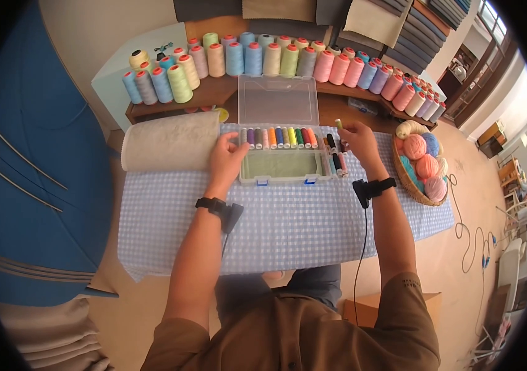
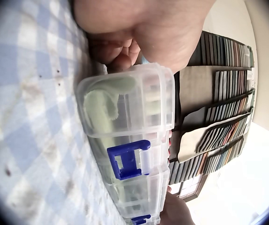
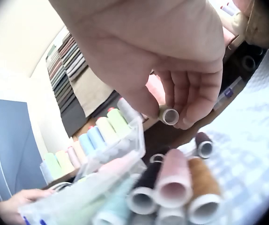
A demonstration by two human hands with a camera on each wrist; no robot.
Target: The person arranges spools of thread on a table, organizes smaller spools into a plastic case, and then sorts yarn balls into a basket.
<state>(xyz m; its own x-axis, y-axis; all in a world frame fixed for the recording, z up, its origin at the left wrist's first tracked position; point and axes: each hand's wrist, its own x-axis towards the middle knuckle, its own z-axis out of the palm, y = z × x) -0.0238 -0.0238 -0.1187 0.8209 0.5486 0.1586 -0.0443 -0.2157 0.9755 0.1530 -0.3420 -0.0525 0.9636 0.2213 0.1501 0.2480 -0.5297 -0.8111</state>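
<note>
On the checked cloth stands a clear plastic thread box point(image 1: 285, 180) with its lid point(image 1: 278, 100) tipped back. A row of small coloured thread spools point(image 1: 279, 137) fills its back compartment; a green layer lines the front one. My left hand point(image 1: 226, 159) holds the box's left end, its curled fingertips partly hidden behind the box in the left wrist view. Above the box's right side, my right hand point(image 1: 361, 145) pinches a small yellow-green thread spool point(image 3: 168, 115) between thumb and fingers. Below that hand lies a pile of loose spools, with a pink spool point(image 3: 174, 176) and a brown spool point(image 3: 204, 187).
A wicker basket point(image 1: 407, 185) of yarn balls stands at the right. Large thread cones point(image 1: 252, 59) line the curved shelf behind. A pale fabric roll point(image 1: 171, 142) lies left of my left hand. Blue checked cloth point(image 1: 245, 229) covers the table's front.
</note>
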